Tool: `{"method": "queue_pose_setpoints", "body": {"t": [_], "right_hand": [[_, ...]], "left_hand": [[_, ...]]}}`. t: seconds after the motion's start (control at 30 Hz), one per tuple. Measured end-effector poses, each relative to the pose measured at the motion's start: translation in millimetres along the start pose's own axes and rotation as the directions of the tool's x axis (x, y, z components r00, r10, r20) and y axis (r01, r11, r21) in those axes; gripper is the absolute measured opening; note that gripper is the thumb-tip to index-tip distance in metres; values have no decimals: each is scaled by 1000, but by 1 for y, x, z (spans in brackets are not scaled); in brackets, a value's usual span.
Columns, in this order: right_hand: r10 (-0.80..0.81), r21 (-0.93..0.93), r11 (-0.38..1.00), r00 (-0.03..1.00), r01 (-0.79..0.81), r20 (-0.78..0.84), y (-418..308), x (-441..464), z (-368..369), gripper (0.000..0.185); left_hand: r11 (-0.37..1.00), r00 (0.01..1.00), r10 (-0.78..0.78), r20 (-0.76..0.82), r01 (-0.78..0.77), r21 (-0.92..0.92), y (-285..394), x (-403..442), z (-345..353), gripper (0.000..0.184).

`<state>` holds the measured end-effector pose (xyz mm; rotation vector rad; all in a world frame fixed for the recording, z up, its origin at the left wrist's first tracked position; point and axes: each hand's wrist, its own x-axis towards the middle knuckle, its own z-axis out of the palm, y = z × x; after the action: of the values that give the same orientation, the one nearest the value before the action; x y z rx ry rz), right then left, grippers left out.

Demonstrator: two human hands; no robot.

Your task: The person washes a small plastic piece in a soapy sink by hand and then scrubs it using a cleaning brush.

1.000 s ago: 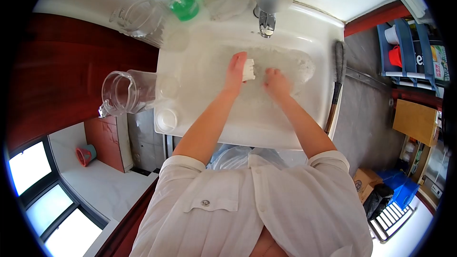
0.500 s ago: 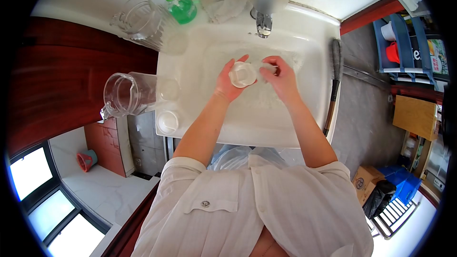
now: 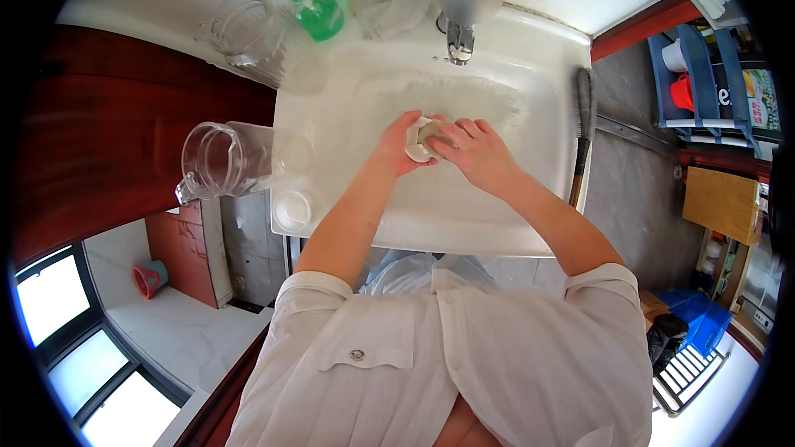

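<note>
Right fingers (image 3: pixel 460 129) moved leftward, pinching a greyish pad (image 3: pixel 430 133) inside the white lid (image 3: pixel 414 149) (left fingers (image 3: pixel 406 119) clamp it).

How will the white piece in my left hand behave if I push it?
The white piece is probably stiff, given its crisp edge. It may be slippery, with water in the sink beneath. Its curved rim could let it roll.
</note>
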<state>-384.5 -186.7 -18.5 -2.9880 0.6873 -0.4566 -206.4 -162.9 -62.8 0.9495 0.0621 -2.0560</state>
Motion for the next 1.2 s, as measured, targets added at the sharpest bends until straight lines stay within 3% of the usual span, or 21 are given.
{"method": "queue_pose_setpoints", "body": {"t": [0.07, 0.2, 0.27, 0.3, 0.37, 0.4, 0.43, 0.47, 0.6, 0.67, 0.7, 0.73, 0.77, 0.8, 0.83, 0.87, 0.9, 0.97, 1.1, 1.2], "right_hand": [[100, 23, 994, 976, -106, 191, -2, 6, -3, 26], [178, 9, 984, 983, -179, 47, -12, 12, 8, 14], [458, 283, 830, 877, -481, 145, -19, 14, 15, 4], [455, 284, 832, 879, -478, 144, -21, 16, 19, 4], [624, 445, 636, 759, -631, 184, -25, 15, 25, 14], [625, 444, 637, 759, -631, 183, -22, 16, 25, 14], [678, 659, 162, 568, -735, 466, -18, 18, 25, 18], [545, 638, -365, 400, -678, 737, -16, 19, 24, 21], [370, 600, -465, 472, -651, 800, -5, 18, 0, 19], [238, 558, -535, 521, -635, 820, -4, 21, -10, 20], [238, 560, -533, 523, -634, 818, -7, 20, -15, 20], [554, 729, 67, 633, -681, 540, -14, 17, -20, 17], [606, 500, 641, 784, -582, 136, -17, 14, -23, 16], [603, 499, 644, 786, -580, 136, -11, 12, -23, 16], [355, 362, 876, 934, -319, -38, 0, 7, -22, 19], [49, 168, 986, 987, -23, -156, 8, 4, -21, 23], [51, 170, 985, 986, -24, -156, 12, 4, -24, 23], [-143, -2, 990, 981, 144, 133, 18, 4, -34, 26], [-185, -88, 975, 965, 204, 188, 12, 1, -31, 31], [-86, -68, 992, 972, 103, 219, -1, 1, -28, 37]], "left_hand": [[992, 991, -44, -123, 57, 110, -2, 1, 6, 40], [999, 997, -29, -78, 32, 31, -8, 6, 7, 41], [996, 998, 60, -10, -59, 74, -10, 8, 6, 40], [995, 998, 63, -10, -62, 73, -12, 8, 8, 40], [935, 950, 303, -69, -283, 214, -20, 7, 13, 41], [935, 951, 303, -68, -283, 213, -21, 7, 14, 41], [886, 925, 377, -40, -348, 307, -22, 6, 14, 42], [823, 895, 446, -4, -408, 395, -21, 5, 15, 42], [774, 873, 486, 54, -458, 438, -13, 9, 10, 42], [957, 963, 269, -26, -264, 124, -9, 6, 10, 42], [956, 962, 271, -25, -266, 125, -7, 3, 11, 42], [981, 981, 188, -49, -184, 63, -5, 1, 12, 41], [995, 992, 101, -69, -102, -3, -3, -1, 13, 40], [994, 992, 105, -67, -105, -5, 0, -3, 13, 40], [999, 999, 33, -9, -33, 11, 2, -6, 13, 39], [999, 998, -43, 45, 42, 32, 3, -8, 12, 38], [999, 998, -45, 44, 44, 33, 3, -9, 12, 38], [974, 984, -172, 50, 162, 159, 2, -8, 13, 35], [947, 971, -228, -68, 237, 215, 5, -19, 23, 36], [941, 976, -216, -33, 217, 260, 6, -16, 21, 36]]}}
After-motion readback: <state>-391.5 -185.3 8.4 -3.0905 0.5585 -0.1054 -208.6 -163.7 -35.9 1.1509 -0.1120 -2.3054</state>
